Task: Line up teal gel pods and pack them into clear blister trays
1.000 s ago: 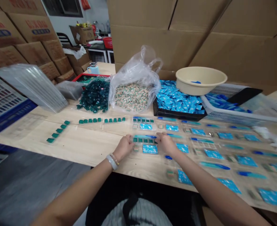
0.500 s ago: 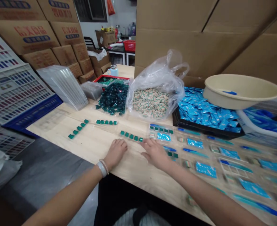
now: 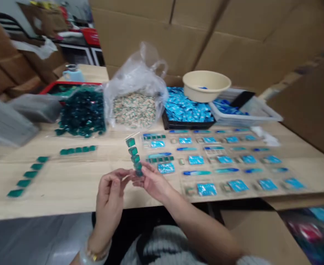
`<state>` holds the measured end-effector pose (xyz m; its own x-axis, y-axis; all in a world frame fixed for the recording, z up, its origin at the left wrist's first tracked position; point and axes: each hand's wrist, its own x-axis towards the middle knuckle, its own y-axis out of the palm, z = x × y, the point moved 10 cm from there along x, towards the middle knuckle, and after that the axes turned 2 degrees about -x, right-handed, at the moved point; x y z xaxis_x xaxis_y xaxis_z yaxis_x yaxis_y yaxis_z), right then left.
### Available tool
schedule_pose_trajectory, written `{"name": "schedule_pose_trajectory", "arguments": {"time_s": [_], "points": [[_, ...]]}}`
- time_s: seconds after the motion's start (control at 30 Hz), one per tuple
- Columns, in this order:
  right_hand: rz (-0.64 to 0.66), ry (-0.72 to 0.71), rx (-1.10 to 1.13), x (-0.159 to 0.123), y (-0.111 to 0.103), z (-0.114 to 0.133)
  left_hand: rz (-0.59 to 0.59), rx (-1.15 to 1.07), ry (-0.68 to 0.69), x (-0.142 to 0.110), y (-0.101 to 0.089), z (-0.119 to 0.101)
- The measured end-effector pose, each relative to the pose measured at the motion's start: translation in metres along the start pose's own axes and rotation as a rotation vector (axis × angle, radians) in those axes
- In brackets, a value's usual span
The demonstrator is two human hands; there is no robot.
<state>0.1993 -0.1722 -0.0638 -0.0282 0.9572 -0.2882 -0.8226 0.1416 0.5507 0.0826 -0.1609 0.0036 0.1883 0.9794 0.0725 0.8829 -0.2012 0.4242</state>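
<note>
A clear plastic strip with several dark green square pieces [image 3: 133,151] is held up over the table, tilted nearly upright. My right hand [image 3: 153,182] pinches its lower end between thumb and fingers. From the other side, my left hand [image 3: 112,191] is closed with its fingertips at the same lower end. Just beyond the right hand, a clear tray with a blue pen, green squares and a blue packet [image 3: 166,168] lies flat. Two more strips of green squares, one straight [image 3: 78,150] and one slanted [image 3: 31,174], rest to the left.
Along the back stand a heap of dark green pieces [image 3: 81,112], a plastic bag of small beige pieces [image 3: 135,108], a black tray of blue packets [image 3: 188,125], a cream basin [image 3: 206,86] and a white basket [image 3: 244,117]. Rows of filled trays [image 3: 206,189] cover the right side.
My hands left the tray, which now holds green squares, and moved to a strip farther left. That strip has been lifted off the table and tipped up. The view has swung left, then back right.
</note>
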Motion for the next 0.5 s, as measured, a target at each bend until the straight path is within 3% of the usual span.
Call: {"name": "schedule_pose_trajectory", "arguments": {"time_s": [0.07,0.17,0.27,0.37,0.43,0.5], "points": [[-0.14,-0.051,0.069,-0.036,-0.042,0.021,0.096,-0.115,-0.219,-0.01,0.041,0.03],[-0.266,-0.049,-0.178,-0.094,-0.116,0.072,0.281,-0.126,-0.553,-0.024,0.102,0.073],[-0.341,0.06,-0.524,-0.132,-0.183,0.115,0.398,0.109,-0.638,-0.027,0.141,0.106],[-0.475,0.102,-0.818,-0.151,-0.233,0.132,0.477,0.348,-0.688,-0.039,0.158,0.144],[-0.574,0.093,-1.001,-0.156,-0.252,0.129,0.491,0.489,-0.682,-0.049,0.157,0.165],[-0.683,0.03,-1.218,-0.16,-0.259,0.126,0.505,0.617,-0.586,-0.053,0.155,0.176]]}}
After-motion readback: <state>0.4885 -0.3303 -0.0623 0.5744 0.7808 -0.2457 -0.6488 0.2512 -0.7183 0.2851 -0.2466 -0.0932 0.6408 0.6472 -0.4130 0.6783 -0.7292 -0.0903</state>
